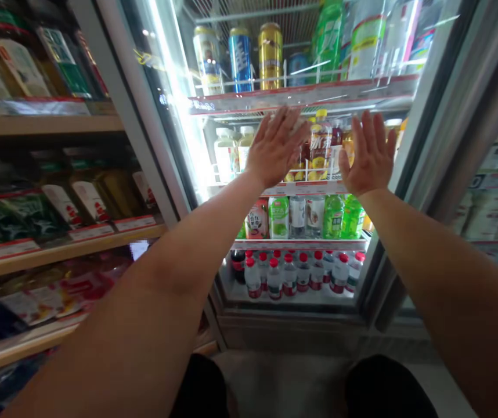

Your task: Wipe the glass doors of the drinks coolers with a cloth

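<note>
Both my arms stretch forward in front of a lit drinks fridge (292, 316). My left hand (275, 145) is raised with its fingers spread, and nothing is in it. My right hand (368, 154) is likewise up and open, also holding nothing. Between the hands shows a tea bottle with a yellow cap (320, 142) on the second shelf. White-capped bottles (226, 154) stand left of my left hand. A glass door seems to lie between my hands and the drinks; whether my palms touch it I cannot tell.
Upper-shelf cans include a gold can (270, 56) and a blue can (241, 60). Red-capped water bottles (274, 278) line the bottom. To the left is a wooden shelf (49, 125) of bottles and packets. A metal door frame (444, 133) stands at right, above the floor (284, 383).
</note>
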`<state>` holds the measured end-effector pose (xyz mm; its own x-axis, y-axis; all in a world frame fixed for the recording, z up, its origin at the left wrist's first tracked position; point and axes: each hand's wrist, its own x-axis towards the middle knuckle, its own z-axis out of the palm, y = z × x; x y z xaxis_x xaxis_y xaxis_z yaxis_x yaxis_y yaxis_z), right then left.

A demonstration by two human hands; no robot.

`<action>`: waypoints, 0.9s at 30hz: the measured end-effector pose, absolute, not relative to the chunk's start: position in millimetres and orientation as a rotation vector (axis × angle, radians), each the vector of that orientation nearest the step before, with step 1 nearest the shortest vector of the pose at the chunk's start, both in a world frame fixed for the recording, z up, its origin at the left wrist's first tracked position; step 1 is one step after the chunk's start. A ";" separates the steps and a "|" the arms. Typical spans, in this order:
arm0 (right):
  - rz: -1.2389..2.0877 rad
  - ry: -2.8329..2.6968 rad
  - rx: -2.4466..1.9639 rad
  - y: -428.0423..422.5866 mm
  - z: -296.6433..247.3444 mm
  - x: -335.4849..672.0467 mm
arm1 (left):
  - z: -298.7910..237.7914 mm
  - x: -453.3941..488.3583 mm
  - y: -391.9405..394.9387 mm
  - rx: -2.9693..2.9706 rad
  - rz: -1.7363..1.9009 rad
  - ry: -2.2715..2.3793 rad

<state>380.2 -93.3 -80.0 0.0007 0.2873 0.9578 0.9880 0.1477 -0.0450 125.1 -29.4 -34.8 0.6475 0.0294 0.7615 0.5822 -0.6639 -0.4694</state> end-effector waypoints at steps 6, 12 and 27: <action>-0.916 -1.498 -1.355 -95.1 -78.2 381.2 | -67.7 116.2 -17.1 -2.164 -0.586 -0.135; -0.919 -1.496 -1.343 -99.4 -78.1 379.1 | -43.5 88.1 -3.4 -2.032 -0.812 -0.264; -0.965 -1.462 -1.293 -94.9 -81.8 381.9 | -71.3 17.2 4.9 -1.918 -0.880 -0.378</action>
